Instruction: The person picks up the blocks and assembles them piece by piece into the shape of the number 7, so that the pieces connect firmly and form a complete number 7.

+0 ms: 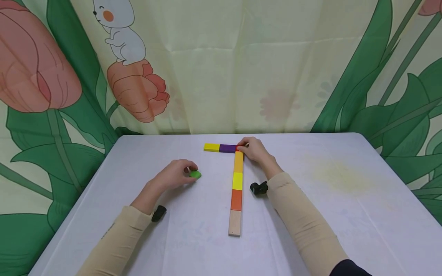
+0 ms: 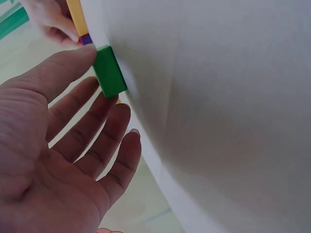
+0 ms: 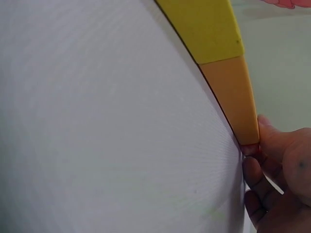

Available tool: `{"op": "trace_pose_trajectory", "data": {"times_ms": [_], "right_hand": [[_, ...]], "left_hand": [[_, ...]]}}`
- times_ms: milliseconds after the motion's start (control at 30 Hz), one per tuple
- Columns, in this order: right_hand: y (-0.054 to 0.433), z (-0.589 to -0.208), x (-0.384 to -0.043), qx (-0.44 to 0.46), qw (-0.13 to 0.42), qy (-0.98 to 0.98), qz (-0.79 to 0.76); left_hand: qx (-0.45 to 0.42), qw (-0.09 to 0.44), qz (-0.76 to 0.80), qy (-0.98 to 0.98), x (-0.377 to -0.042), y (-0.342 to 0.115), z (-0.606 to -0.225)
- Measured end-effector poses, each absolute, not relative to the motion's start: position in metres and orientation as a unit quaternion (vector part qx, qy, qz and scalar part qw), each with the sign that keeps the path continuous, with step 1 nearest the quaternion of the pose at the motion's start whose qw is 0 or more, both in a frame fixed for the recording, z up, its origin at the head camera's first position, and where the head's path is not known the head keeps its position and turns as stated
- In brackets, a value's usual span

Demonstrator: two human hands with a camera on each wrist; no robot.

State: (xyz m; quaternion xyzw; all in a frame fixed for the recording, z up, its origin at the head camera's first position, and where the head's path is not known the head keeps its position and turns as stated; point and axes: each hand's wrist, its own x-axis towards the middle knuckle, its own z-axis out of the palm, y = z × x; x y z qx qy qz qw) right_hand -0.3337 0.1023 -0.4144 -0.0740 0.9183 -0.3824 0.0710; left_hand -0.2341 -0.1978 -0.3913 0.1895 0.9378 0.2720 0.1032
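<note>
Thumb and fingertips of my left hand [image 1: 175,174] pinch a green block [image 2: 110,72] just over the left part of the table. At the far side, my right hand [image 1: 257,150] grips a small red block [image 3: 250,149] between thumb and fingers; the fingers partly hide it. This red block sits at the corner of an L-shaped line of blocks. Leftward from it run a purple block [image 1: 227,148] and a yellow block [image 1: 211,147]. Toward me come a light-orange block [image 1: 238,161], another yellow block [image 1: 237,181], a dark-orange block [image 1: 236,200] and a plain wooden block [image 1: 235,223].
A white cloth covers the table [image 1: 310,214]. Behind it hangs a printed curtain [image 1: 214,76] with flowers and leaves. Black wrist cameras, one under the left wrist [image 1: 159,213] and one beside the right wrist [image 1: 259,188], hang close over the cloth.
</note>
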Motion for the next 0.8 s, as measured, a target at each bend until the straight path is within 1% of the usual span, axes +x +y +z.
{"op": "trace_pose_trajectory", "data": {"times_ms": [267,800], "right_hand": [[0.1019,-0.4131,-0.3331,-0.072,0.076,0.917,-0.384],[0.1022,-0.4138,-0.3341,-0.075,0.075,0.918,-0.382]], "left_hand": [[0.185,0.118,0.271,0.937,-0.2364,-0.2002,-0.3935],[0.188,0.100,0.265,0.940,-0.2417,-0.1962,-0.3943]]}}
